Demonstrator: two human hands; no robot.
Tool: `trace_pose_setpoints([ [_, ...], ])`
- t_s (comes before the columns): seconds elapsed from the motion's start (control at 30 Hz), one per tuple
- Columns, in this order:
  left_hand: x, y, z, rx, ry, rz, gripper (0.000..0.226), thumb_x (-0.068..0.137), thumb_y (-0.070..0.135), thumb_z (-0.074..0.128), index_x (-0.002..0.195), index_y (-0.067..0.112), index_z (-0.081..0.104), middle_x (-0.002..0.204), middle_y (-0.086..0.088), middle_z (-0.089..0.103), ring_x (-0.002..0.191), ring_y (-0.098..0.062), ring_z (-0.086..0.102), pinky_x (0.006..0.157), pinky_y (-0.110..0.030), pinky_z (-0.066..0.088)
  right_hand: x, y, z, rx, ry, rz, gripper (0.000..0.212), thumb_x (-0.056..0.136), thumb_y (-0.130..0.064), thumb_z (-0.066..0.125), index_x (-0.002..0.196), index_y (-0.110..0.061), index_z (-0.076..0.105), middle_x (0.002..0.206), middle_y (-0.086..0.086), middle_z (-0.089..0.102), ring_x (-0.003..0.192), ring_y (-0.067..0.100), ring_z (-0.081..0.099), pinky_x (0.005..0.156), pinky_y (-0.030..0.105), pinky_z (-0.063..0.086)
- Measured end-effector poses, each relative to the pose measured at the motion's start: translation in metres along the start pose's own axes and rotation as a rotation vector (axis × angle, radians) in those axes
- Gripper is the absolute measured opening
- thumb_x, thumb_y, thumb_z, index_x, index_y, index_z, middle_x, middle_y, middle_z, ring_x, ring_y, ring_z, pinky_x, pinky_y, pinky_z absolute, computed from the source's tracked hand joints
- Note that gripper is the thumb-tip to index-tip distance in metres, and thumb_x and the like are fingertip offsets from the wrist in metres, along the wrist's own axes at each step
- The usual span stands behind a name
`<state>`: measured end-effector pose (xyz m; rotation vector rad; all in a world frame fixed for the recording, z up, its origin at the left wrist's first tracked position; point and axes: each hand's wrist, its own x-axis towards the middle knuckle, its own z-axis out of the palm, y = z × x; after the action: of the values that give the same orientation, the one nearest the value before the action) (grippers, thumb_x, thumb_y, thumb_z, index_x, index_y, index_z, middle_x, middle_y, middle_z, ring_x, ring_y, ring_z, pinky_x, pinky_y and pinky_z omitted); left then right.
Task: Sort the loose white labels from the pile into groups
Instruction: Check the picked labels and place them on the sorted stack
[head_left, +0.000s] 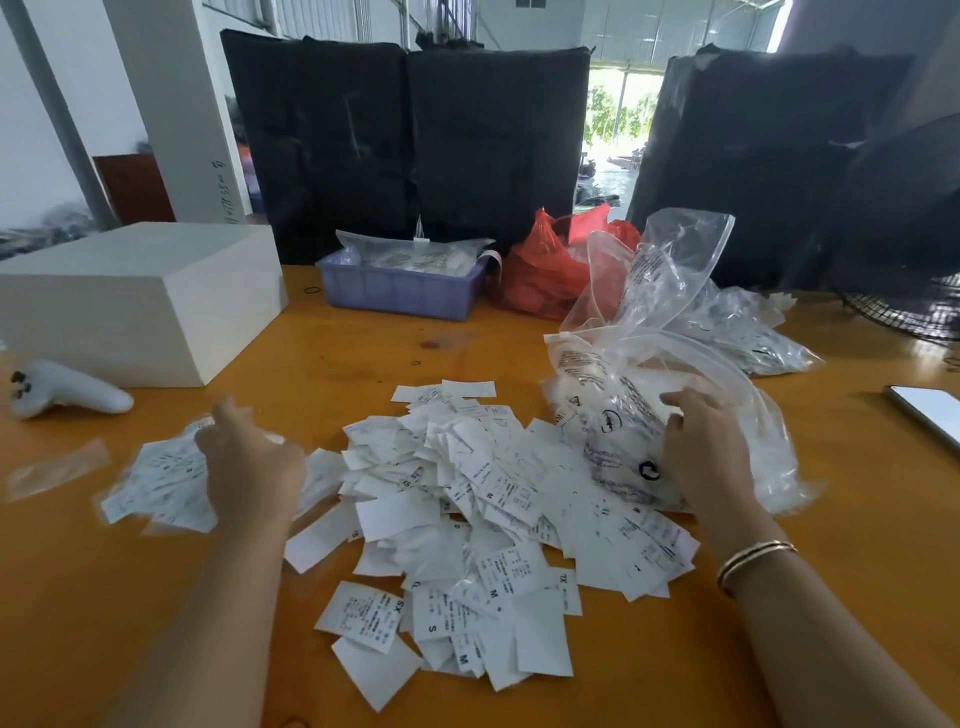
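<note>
Left hand (249, 462) over a small separate cluster of labels (161, 483) at the left of the tabletop (363, 353), motion-blurred, so whether its fingers pinch a label or merely press on the cluster cannot be told. Right hand (706, 452) on the clear plastic bag (623, 426) at the right edge of the pile, fingers spread and laid flat on the film, gripping nothing. Main pile of loose white labels (483, 525) at centre, heaped and overlapping, with size marks XS, S and M mixed face-up and face-down. Sorting judged barely begun: one small group started at left, most of the labels unsorted, possibly more inside the bag. Beyond the pile: white foam block (140, 301), blue tray (400, 291), red bag (545, 270), white controller (67, 389).
</note>
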<state>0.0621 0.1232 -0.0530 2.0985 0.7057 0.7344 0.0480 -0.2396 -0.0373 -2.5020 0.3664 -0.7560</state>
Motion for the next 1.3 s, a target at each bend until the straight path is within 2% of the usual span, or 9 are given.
trace_pose_setpoints([
  [0.17, -0.009, 0.011, -0.001, 0.231, 0.174, 0.169, 0.08, 0.075, 0.011, 0.076, 0.141, 0.02, 0.032, 0.15, -0.019, 0.02, 0.133, -0.04, 0.026, 0.104, -0.055, 0.026, 0.002, 0.004, 0.009, -0.355, -0.112, -0.045, 0.021, 0.089, -0.003, 0.043, 0.098, -0.007, 0.062, 0.09, 0.012, 0.065, 0.08, 0.03, 0.053, 0.069, 0.035, 0.036],
  [0.3, -0.036, 0.038, 0.002, 0.133, 0.193, 0.611, 0.057, 0.078, 0.014, 0.067, 0.132, 0.015, 0.048, 0.142, -0.017, 0.038, 0.13, -0.036, 0.035, 0.101, -0.052, 0.03, 0.003, 0.005, 0.008, -0.236, -0.075, -0.031, 0.022, 0.091, -0.005, 0.048, 0.1, -0.003, 0.068, 0.099, 0.016, 0.062, 0.094, 0.033, 0.05, 0.079, 0.041, 0.043],
  [0.43, -0.072, 0.055, 0.008, -0.082, -0.274, 1.033, 0.026, 0.085, 0.01, 0.058, 0.11, 0.011, 0.065, 0.107, -0.004, 0.067, 0.104, -0.019, 0.059, 0.091, -0.041, 0.05, 0.0, 0.0, 0.004, -0.129, -0.023, -0.013, 0.013, 0.089, -0.011, 0.056, 0.092, -0.006, 0.068, 0.097, 0.012, 0.064, 0.096, 0.03, 0.05, 0.082, 0.044, 0.045],
  [0.53, -0.093, 0.056, 0.017, -0.011, -0.578, 1.151, 0.018, 0.088, 0.017, 0.061, 0.104, 0.022, 0.069, 0.101, 0.009, 0.068, 0.098, -0.006, 0.057, 0.091, -0.026, 0.042, -0.004, -0.002, 0.0, -0.076, 0.042, 0.0, 0.007, 0.088, -0.016, 0.06, 0.084, -0.01, 0.062, 0.091, 0.008, 0.065, 0.097, 0.029, 0.051, 0.08, 0.045, 0.045],
  [0.77, -0.1, 0.049, 0.028, 0.029, -0.688, 1.114, 0.015, 0.091, 0.027, 0.058, 0.1, 0.03, 0.07, 0.098, 0.017, 0.064, 0.095, 0.0, 0.048, 0.086, -0.018, 0.03, -0.005, -0.002, 0.001, -0.099, 0.046, -0.03, 0.02, 0.094, -0.026, 0.05, 0.091, -0.013, 0.064, 0.089, 0.006, 0.065, 0.097, 0.031, 0.051, 0.079, 0.043, 0.044],
  [1.0, -0.101, 0.05, 0.029, 0.044, -0.693, 1.123, 0.016, 0.091, 0.029, 0.057, 0.1, 0.031, 0.07, 0.099, 0.018, 0.064, 0.092, 0.002, 0.046, 0.084, -0.02, 0.03, -0.005, -0.001, -0.001, 0.075, 0.236, -0.134, 0.021, 0.092, -0.024, 0.057, 0.101, -0.013, 0.072, 0.114, 0.006, 0.067, 0.109, 0.032, 0.053, 0.094, 0.046, 0.038],
  [1.13, -0.105, 0.052, 0.031, -0.037, -0.675, 1.039, 0.017, 0.092, 0.029, 0.057, 0.105, 0.028, 0.068, 0.102, 0.017, 0.064, 0.096, 0.004, 0.048, 0.088, -0.022, 0.037, -0.015, -0.027, -0.009, 0.392, 0.297, -0.314, 0.005, 0.086, -0.014, 0.065, 0.088, -0.011, 0.068, 0.093, -0.006, 0.066, 0.092, 0.005, 0.059, 0.093, 0.033, 0.044],
  [1.2, -0.107, 0.054, 0.03, -0.181, -0.701, 0.885, 0.021, 0.093, 0.033, 0.054, 0.112, 0.032, 0.063, 0.106, 0.021, 0.06, 0.098, 0.01, 0.048, 0.087, -0.016, 0.037, -0.026, -0.044, -0.01, 0.583, 0.108, -0.246, 0.006, 0.083, -0.016, 0.067, 0.082, -0.015, 0.061, 0.081, -0.01, 0.066, 0.075, -0.005, 0.058, 0.078, 0.02, 0.05],
  [1.3, -0.107, 0.06, 0.024, -0.435, -0.814, 0.612, 0.035, 0.088, 0.057, 0.045, 0.117, 0.04, 0.054, 0.108, 0.022, 0.061, 0.101, 0.008, 0.054, 0.08, -0.011, 0.044, -0.052, -0.069, -0.002, 1.119, -0.475, 0.057, 0.012, 0.081, -0.014, 0.066, 0.084, -0.009, 0.056, 0.078, 0.007, 0.071, 0.07, 0.017, 0.067, 0.063, 0.022, 0.054],
])
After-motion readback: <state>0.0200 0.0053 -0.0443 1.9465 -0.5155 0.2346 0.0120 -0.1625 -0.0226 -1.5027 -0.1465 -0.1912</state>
